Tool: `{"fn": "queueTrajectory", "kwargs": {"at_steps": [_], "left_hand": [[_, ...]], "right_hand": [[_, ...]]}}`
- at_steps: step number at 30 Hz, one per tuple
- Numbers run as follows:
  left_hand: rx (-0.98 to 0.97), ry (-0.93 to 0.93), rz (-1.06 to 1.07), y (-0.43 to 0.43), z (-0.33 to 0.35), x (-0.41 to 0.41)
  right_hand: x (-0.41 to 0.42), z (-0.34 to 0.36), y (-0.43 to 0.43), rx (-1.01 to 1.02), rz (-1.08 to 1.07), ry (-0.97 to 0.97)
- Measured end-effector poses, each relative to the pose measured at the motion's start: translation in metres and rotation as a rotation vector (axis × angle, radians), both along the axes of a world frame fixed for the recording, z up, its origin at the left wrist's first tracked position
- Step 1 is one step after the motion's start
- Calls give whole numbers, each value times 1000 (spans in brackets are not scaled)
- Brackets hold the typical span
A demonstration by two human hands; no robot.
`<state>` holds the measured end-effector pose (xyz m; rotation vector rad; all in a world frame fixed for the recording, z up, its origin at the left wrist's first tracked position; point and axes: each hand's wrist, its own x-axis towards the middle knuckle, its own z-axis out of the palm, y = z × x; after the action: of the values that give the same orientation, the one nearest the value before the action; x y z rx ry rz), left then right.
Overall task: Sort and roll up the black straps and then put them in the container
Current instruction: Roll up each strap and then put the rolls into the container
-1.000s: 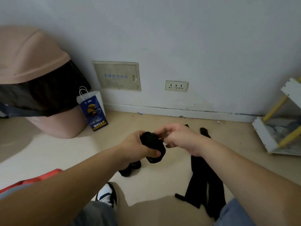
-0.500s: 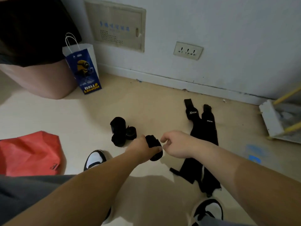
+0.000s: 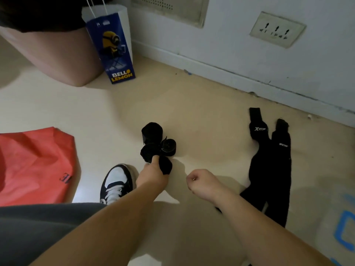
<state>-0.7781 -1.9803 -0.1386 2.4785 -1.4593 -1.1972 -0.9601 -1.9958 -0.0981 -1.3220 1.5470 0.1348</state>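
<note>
Left hand [image 3: 153,175] grips a roll [image 3: 166,167] of black strap, fingers wrapped round it, low over the floor [image 3: 201,112]. The roll sits just at the near edge of three more rolls [image 3: 152,132] clustered on the floor and touching each other; whether the held one touches them or the floor, cannot tell. One of the three shows its spiral end to the camera.

Right hand [image 3: 201,184] is clenched loosely, nothing seen in it, hovering near the left hand and apart from it.

Loose straps [image 3: 269,169] lie flat to the right, two long black pieces side by side with white logos at the far ends. Their near ends are partly hidden by the right forearm.

A black-and-white shoe [image 3: 117,181] is just left of the left wrist, close to the rolls. A grey trouser leg [image 3: 38,227] fills the lower left. A red bag [image 3: 34,164] lies crumpled at the left edge, well apart from the rolls.

A blue paper bag [image 3: 113,48] stands at the back beside a pink bin [image 3: 53,54] with a black liner. On the wall are an outlet [image 3: 277,29] and a panel [image 3: 169,8]. Blue tape [image 3: 345,227] marks the floor at the far right.
</note>
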Motion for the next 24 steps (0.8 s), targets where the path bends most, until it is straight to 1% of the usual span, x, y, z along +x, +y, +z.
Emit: {"fn": "queueTrajectory", "kwargs": {"at_steps": [3,4,8,10,13,17,21,24], "left_hand": [[-36,41,24,-1,1,2],[-36,21,10,-1,2,2],[-32,-174,-137,2,18,0],[-81,-194,-195,3,28,-6],[-160,-109,-243,4,36,-15],[-176,-11,-283,5,36,-41],[-134,55,-304,5,23,-85],[-47,111,-366,9,9,-122]], "right_hand": [[-2,-9,2,20,-14,0],[-4,-9,0,24,-23,0],[-13,-3,-3,29,-52,7],[-20,1,-1,15,-69,22],[-33,7,5,-1,-102,41],[-59,13,18,9,-129,68],[-103,11,39,9,-262,123],[-141,7,60,31,-417,175]]}}
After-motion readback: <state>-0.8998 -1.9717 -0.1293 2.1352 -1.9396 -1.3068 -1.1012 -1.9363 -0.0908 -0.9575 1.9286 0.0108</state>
